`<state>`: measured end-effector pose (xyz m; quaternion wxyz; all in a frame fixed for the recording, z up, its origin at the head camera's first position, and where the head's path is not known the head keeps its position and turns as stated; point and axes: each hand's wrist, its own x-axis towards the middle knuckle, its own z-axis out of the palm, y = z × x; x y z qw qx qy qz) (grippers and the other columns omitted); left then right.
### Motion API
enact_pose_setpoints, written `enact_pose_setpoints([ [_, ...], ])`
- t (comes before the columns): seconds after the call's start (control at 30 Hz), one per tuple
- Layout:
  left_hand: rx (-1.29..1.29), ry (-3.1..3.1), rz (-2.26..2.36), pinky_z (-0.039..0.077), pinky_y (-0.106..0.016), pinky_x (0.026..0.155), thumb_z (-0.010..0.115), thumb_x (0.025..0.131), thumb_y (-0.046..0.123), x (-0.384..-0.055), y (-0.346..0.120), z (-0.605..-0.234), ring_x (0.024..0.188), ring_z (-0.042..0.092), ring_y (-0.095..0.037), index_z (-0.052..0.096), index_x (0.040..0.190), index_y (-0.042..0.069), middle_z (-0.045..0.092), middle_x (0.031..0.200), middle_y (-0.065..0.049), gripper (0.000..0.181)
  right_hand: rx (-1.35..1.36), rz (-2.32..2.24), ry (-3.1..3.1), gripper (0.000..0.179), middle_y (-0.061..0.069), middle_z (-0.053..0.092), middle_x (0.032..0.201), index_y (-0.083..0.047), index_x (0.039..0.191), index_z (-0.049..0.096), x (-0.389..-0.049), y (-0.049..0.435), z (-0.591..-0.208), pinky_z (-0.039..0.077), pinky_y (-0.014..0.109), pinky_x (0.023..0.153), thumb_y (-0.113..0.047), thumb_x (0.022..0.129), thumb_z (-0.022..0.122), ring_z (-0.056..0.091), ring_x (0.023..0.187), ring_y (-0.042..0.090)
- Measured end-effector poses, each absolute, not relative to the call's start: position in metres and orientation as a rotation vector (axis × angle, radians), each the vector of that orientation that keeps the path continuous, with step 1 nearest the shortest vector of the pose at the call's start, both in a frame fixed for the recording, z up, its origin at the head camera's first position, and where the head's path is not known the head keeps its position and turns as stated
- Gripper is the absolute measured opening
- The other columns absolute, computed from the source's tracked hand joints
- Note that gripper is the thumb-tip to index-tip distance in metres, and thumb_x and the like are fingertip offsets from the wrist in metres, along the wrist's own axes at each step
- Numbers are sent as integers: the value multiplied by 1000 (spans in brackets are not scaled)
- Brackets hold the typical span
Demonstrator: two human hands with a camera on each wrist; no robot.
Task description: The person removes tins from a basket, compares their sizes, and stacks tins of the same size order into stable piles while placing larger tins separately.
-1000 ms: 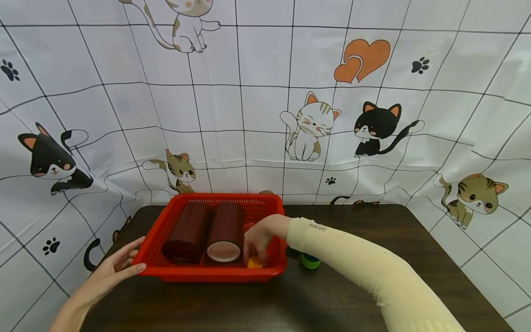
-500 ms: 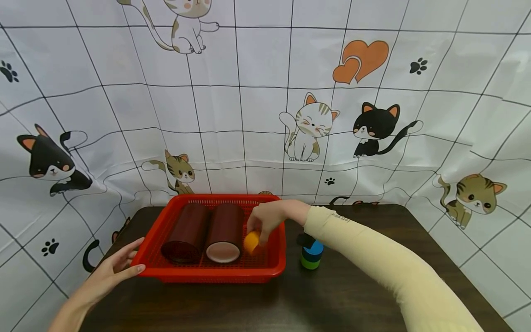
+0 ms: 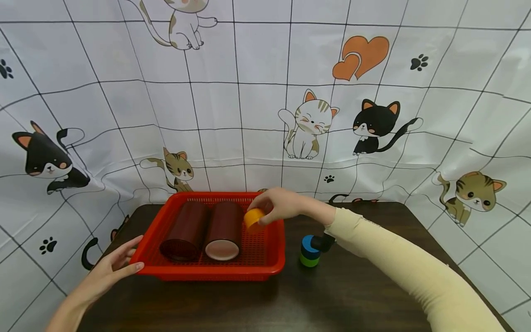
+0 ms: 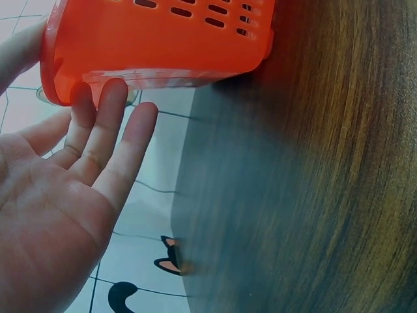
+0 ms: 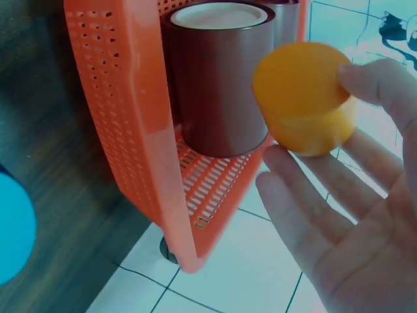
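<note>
The left hand (image 3: 109, 271), fingers extended, touches the red basket's (image 3: 211, 273) left edge; two brown cylinders (image 3: 225, 223) lie inside, front to back. Over its right side, the right hand (image 3: 279, 204) pinches a squat yellow cylinder (image 3: 251, 220), axis tilted.

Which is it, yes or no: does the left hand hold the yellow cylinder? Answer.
No: the right hand holds the yellow cylinder; the left hand touches the red basket.
</note>
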<state>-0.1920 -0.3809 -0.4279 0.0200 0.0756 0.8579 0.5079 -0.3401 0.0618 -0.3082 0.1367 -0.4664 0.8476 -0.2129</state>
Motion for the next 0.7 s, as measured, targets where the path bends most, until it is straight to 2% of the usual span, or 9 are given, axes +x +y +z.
enact_pose_setpoints([
  [0.13, 236, 2659, 1574, 47, -18, 79, 56, 100, 12, -192, -381, -427, 97, 64, -1, 20, 157, 4, 62, 111, 16, 68, -1334, -704, 2478, 39, 0, 70, 113, -15, 127, 66, -337, 76, -303, 52, 32, 90, -23, 89, 70, 65, 102, 12],
  [0.47, 251, 2696, 1559, 48, -19, 77, 56, 100, 11, -190, -381, -424, 96, 64, 0, 21, 156, 1, 62, 110, 16, 67, -1239, -899, 2573, 39, 2, 71, 115, -15, 126, 66, -334, 104, -294, 57, 28, 82, -24, 89, 70, 71, 99, 19],
  [0.7, 200, 2663, 1536, 48, -20, 78, 57, 100, 14, -191, -379, -421, 97, 63, 1, 18, 157, 3, 61, 111, 15, 70, -1240, -973, 2593, 38, 7, 69, 119, -12, 127, 63, -328, 122, -296, 57, 36, 87, -16, 89, 69, 70, 100, 23],
])
